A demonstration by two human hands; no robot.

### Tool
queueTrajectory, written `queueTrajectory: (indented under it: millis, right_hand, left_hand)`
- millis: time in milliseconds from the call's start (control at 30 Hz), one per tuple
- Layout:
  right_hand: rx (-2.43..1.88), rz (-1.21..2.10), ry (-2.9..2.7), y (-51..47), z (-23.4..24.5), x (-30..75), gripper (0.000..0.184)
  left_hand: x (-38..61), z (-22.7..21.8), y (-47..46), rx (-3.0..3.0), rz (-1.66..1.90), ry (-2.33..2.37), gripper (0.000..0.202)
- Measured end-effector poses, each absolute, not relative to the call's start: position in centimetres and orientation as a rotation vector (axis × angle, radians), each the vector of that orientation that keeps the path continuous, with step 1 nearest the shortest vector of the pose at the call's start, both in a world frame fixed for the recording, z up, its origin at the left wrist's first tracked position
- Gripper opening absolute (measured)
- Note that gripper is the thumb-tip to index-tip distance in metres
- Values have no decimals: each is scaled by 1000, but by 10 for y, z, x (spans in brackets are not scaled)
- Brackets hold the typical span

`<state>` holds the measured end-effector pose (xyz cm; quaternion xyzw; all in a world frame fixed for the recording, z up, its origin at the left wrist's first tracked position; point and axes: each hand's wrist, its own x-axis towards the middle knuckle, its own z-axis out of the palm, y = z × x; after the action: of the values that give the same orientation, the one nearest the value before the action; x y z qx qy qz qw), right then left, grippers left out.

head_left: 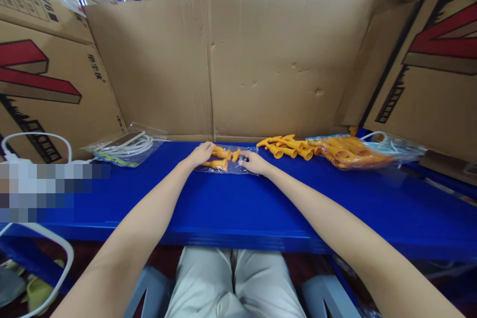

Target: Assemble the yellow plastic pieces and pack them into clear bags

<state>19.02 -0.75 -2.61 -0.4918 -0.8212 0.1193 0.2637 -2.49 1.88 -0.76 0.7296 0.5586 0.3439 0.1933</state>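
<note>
A clear plastic bag (244, 166) lies flat on the blue table, with orange, horn-shaped plastic pieces (218, 164) inside its left part. My left hand (201, 154) is closed on the left end of the bag, over the ends of those pieces. At the right part of the bag, my right hand (256, 163) has curled fingers that pinch the film. One small orange piece (236, 154) shows just left of the right fingertips; whether it is inside the bag I cannot tell.
To the right lie a loose pile of orange pieces (288, 147) and a filled bag of them (345, 152). A bagged white cable (128, 148) is at the left. Cardboard (261, 69) walls the blue table (231, 208) at back and sides. White cords hang at far left.
</note>
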Motion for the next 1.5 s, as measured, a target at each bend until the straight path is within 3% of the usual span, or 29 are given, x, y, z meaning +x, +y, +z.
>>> queueTrajectory:
  millis: [100, 200, 333, 600, 867, 1067, 1300, 1500]
  right_hand:
    - [-1474, 119, -2287, -12, -18, 194, 32]
    - [-1695, -179, -2181, -17, -5, 204, 29]
    - [-1913, -382, -1965, -19, 9, 226, 32]
    - [-2148, -355, -1973, -11, -2, 248, 44]
    - [-2136, -108, -1809, -2, -3, 257, 37]
    - [-1731, 73, -1592, 3, 6, 258, 22]
    - [-1275, 448, -1197, 10, 10, 256, 27]
    - [-1370, 562, -1661, -7, 14, 248, 22]
  left_hand:
    - [-20, -5, 15, 2287, 460, 1869, 49]
    - [-15, -6, 13, 2355, 201, 1936, 58]
    - [-14, -12, 19, 2360, 179, 1896, 61]
    - [-29, -23, 40, 2365, 365, 1855, 59]
    - [-37, -26, 47, 2439, 355, 1789, 63]
    - [-37, -20, 43, 2428, 322, 1737, 66]
    - [-39, -23, 47, 2435, 341, 1688, 64]
    - [-37, -24, 47, 2441, 327, 1705, 65]
